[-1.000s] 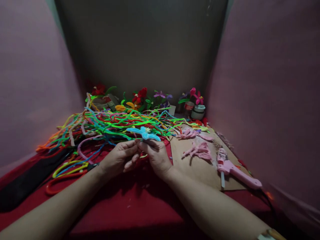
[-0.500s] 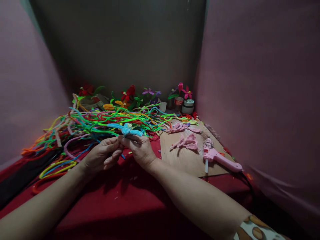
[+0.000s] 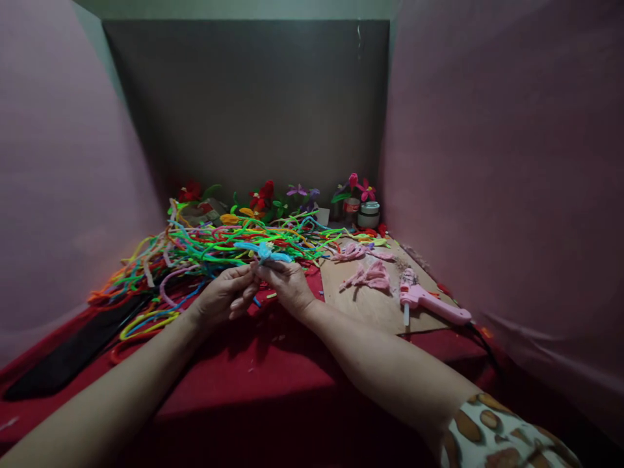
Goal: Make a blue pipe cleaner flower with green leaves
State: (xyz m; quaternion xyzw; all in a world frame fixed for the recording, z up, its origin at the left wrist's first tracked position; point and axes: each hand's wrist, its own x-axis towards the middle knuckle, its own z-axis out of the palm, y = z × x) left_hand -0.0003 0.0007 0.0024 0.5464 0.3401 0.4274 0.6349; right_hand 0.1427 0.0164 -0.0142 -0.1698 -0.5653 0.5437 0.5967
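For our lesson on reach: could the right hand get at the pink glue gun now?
Likely yes: nothing visibly blocks the pink glue gun, though the right hand holds the blue flower.

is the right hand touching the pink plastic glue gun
Apart: the head view shows tan cardboard between the right hand and the pink glue gun.

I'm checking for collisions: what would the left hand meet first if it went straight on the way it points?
The left hand would likely meet the right hand first, beneath the blue flower; whether they touch is unclear.
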